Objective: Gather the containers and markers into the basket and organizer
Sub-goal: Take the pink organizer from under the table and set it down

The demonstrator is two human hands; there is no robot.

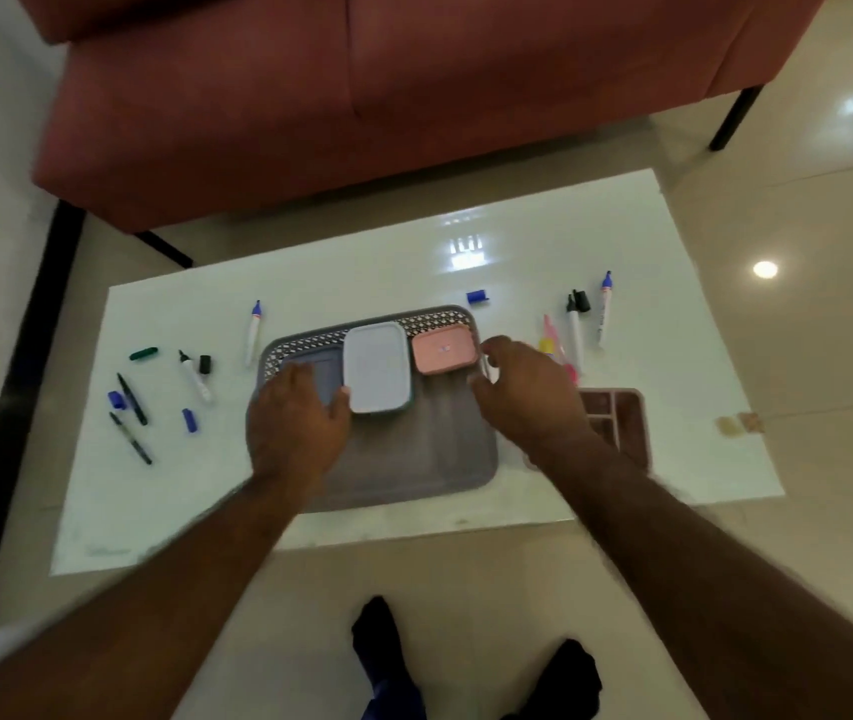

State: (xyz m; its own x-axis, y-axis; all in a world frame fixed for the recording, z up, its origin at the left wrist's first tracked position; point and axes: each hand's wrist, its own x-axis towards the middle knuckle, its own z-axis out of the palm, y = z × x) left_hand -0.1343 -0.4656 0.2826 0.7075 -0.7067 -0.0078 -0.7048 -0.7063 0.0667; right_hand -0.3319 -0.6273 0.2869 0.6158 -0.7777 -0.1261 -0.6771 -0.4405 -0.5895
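Both hands hover open over the grey basket [403, 459], left hand [297, 423] beside the white container [376, 367], right hand [528, 397] near the pink container [444, 349]. Markers [575, 332] lie scattered on the bench [362, 283], and the organizer [616, 413] sits right of the basket.

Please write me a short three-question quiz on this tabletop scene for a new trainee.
1. True or false: the pink-lidded container lies inside the grey basket.
2. Which hand touches the white-lidded container? A) left hand B) right hand C) neither
3. Fill in: the brown organizer sits on the table to the basket's ____ side.

Key:
1. True; it lies at the far right of the basket, beside the white-lidded container.
2. A; its thumb rests against that container's left edge.
3. Right; it is partly hidden behind the right forearm, and no marker shows in its visible compartments.
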